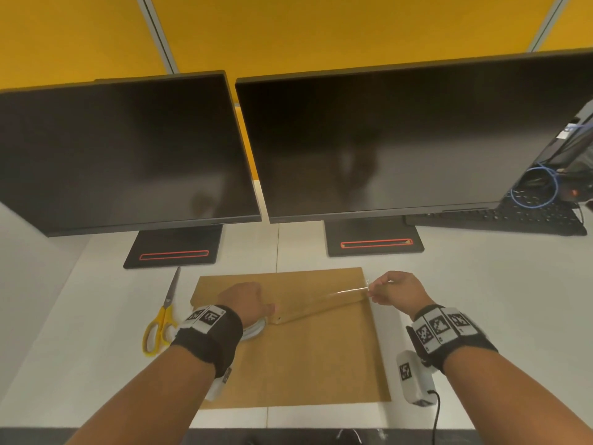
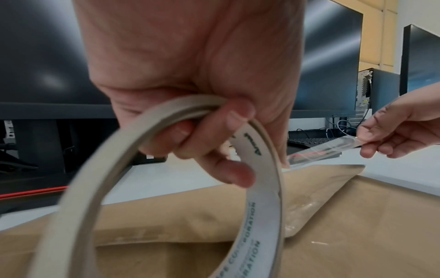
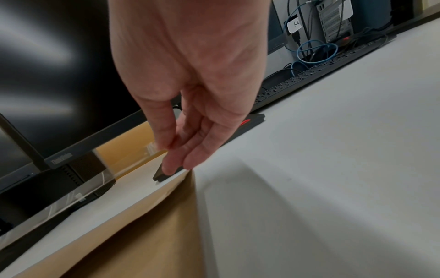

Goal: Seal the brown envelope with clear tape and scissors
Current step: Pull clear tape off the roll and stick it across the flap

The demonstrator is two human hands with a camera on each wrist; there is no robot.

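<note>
Left hand (image 1: 245,303) grips tape roll (image 2: 257,188); right hand (image 1: 396,292) pinches strip (image 1: 340,295) above envelope (image 1: 314,358).

A white table (image 1: 449,284) carries everything. The brown envelope (image 1: 305,354) lies flat at the middle of the near edge. Yellow-handled scissors (image 1: 162,319) lie just beside its left edge, blades pointing to the far edge. Two monitor bases (image 1: 173,248) (image 1: 373,240) stand side by side behind them, and a black keyboard (image 1: 513,216) sits toward the far right corner.
</note>
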